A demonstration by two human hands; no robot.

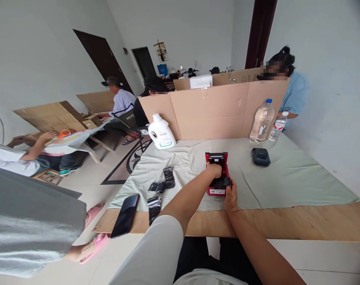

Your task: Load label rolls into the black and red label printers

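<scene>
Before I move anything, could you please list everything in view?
Wooden table: 1, light brown, foreground
Wrinkled cloth: 1, pale green, on it
Boxy plastic device: 1, red and black, table centre
Glossy roll-like packs: 3, black, table's left
Flat smartphone: 1, black, front left corner
Handled plastic jug: 1, white, back left
Large plastic bottle: 1, clear with blue cap, back right
Small plastic bottle: 1, clear, beside it
Compact gadget: 1, black, before the bottles
Cardboard partition: 1, brown, table's back
Motorbike: 1, dark, far back
Doors: at least 2, dark brown, background
Other people: at least five, mixed clothing, left and background
Left hand: 1, bare, inside the device
Right hand: 1, bare, device's right
</scene>
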